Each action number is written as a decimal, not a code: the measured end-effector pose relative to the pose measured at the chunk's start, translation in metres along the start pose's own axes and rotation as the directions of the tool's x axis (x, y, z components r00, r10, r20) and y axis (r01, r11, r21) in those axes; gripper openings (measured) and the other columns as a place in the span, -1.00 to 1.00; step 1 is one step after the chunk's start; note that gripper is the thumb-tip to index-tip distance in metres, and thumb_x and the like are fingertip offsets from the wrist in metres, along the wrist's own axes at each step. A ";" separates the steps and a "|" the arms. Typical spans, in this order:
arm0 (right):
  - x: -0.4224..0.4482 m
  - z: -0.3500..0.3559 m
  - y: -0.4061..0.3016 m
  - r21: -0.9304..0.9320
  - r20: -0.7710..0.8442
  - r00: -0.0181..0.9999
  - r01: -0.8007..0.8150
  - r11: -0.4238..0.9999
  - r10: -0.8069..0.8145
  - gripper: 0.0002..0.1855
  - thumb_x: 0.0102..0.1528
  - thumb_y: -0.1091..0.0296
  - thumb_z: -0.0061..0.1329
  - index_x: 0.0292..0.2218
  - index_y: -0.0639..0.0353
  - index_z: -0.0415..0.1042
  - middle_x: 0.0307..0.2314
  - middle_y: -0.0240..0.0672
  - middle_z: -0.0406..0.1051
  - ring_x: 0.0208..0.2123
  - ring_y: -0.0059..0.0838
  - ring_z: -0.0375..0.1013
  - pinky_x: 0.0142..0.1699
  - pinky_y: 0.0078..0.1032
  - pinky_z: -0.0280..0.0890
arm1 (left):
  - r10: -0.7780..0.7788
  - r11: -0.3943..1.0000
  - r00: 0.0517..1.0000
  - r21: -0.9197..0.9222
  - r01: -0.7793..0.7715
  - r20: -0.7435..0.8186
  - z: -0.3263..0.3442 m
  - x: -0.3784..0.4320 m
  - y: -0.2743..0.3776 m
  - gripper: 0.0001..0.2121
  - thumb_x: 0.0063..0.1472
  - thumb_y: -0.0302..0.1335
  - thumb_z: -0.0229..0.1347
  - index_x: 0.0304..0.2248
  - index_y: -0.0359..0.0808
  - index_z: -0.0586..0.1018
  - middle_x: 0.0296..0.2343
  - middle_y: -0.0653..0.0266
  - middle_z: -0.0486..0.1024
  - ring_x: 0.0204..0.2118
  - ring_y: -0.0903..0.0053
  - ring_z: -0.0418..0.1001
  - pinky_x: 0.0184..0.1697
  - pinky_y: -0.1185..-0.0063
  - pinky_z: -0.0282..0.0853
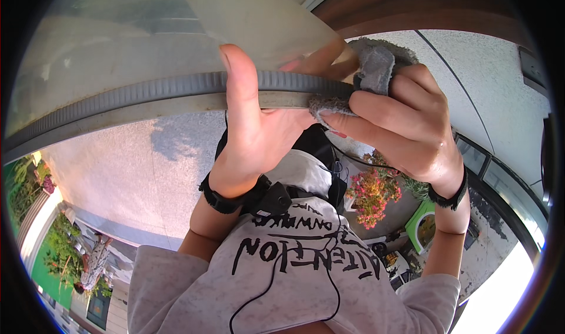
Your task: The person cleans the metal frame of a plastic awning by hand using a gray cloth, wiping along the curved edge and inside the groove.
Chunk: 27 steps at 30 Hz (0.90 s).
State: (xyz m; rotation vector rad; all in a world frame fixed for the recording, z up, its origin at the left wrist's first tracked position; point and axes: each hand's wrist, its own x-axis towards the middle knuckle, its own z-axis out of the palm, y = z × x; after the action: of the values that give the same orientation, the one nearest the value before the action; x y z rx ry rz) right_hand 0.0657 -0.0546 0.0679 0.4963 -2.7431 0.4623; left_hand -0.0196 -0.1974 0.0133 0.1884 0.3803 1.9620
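Observation:
A glossy, see-through panel (132, 38), probably glass, fills the upper left. Along its lower edge run a ribbed grey seal (176, 83) and a pale frame strip (176, 105). My left hand (265, 133) holds this edge, its thumb upright across the seal and its fingers partly hidden. At the edge's right end, my right hand (397, 117) grips a grey, fluffy cloth (375, 69). The cloth is bunched over the seal and touches the frame. Part of a hand is mirrored in the panel beside it.
A brown board-like surface (419, 11) spans the upper right. Pink-flowered plants (373, 197) and a green-framed object (421, 226) stand low on the right. Thin black cables (337, 285) hang over my shirt. Another person (95, 261) is at the far lower left, near greenery.

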 end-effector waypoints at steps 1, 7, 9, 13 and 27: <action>-0.004 -0.002 0.002 -0.011 -0.011 1.000 0.002 1.000 -0.002 -0.51 -0.56 0.35 0.07 -0.41 0.10 0.58 -0.52 -0.54 0.31 -0.59 -0.53 0.23 -0.42 -0.57 0.12 | 0.040 0.998 0.998 -0.058 -0.036 0.056 -0.002 0.003 -0.002 -0.11 0.06 0.33 -0.56 0.03 -0.34 0.20 -0.10 0.30 0.26 -0.01 0.56 0.20 0.01 0.52 0.12; 0.010 -0.002 0.004 -0.024 -0.088 0.996 0.015 1.000 -0.017 -0.53 -0.55 0.34 0.07 -0.42 0.14 0.57 -0.51 -0.52 0.32 -0.62 -0.53 0.20 -0.45 -0.57 0.10 | 0.088 0.977 0.994 -0.200 -0.075 0.061 -0.008 0.004 -0.009 -0.09 0.04 0.35 -0.58 0.06 -0.32 0.17 -0.06 0.28 0.24 0.00 0.54 0.18 0.06 0.51 0.07; 0.003 -0.008 0.002 -0.039 -0.057 0.998 0.001 0.999 -0.003 -0.52 -0.54 0.35 0.08 -0.40 0.14 0.57 -0.51 -0.51 0.32 -0.63 -0.53 0.18 -0.46 -0.58 0.09 | 0.018 0.992 0.996 -0.123 -0.029 -0.090 0.006 0.006 -0.005 -0.10 0.04 0.35 -0.57 0.03 -0.30 0.19 -0.06 0.27 0.23 0.02 0.51 0.17 0.09 0.50 0.04; -0.018 -0.018 -0.009 -0.159 -0.109 0.974 -0.213 0.964 0.197 -0.60 -0.38 0.54 0.15 -0.35 0.25 0.54 -0.49 -0.38 0.33 -0.58 -0.51 0.26 -0.48 -0.59 0.15 | 0.009 0.997 1.000 -0.071 -0.008 0.025 -0.005 0.009 -0.011 -0.16 0.05 0.35 -0.53 -0.10 -0.30 0.26 -0.09 0.20 0.24 0.01 0.34 0.23 0.01 0.32 0.21; -0.009 0.018 -0.068 -0.014 -0.328 0.679 -0.699 0.715 0.657 -0.64 -0.34 0.66 0.06 -0.38 0.18 0.54 -0.56 -0.35 0.31 -0.57 -0.46 0.32 -0.49 -0.59 0.21 | 0.007 0.997 0.990 0.080 0.005 -0.143 0.006 0.020 -0.053 -0.20 0.05 0.35 -0.56 -0.36 -0.33 0.29 -0.40 0.35 0.26 -0.36 0.59 0.17 -0.28 0.60 0.11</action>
State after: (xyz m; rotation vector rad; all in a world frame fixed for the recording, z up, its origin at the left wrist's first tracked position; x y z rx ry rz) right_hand 0.0951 -0.1192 0.0664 -0.6357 -2.5373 0.4536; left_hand 0.0198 -0.1581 -0.0001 0.0989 0.5533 1.9684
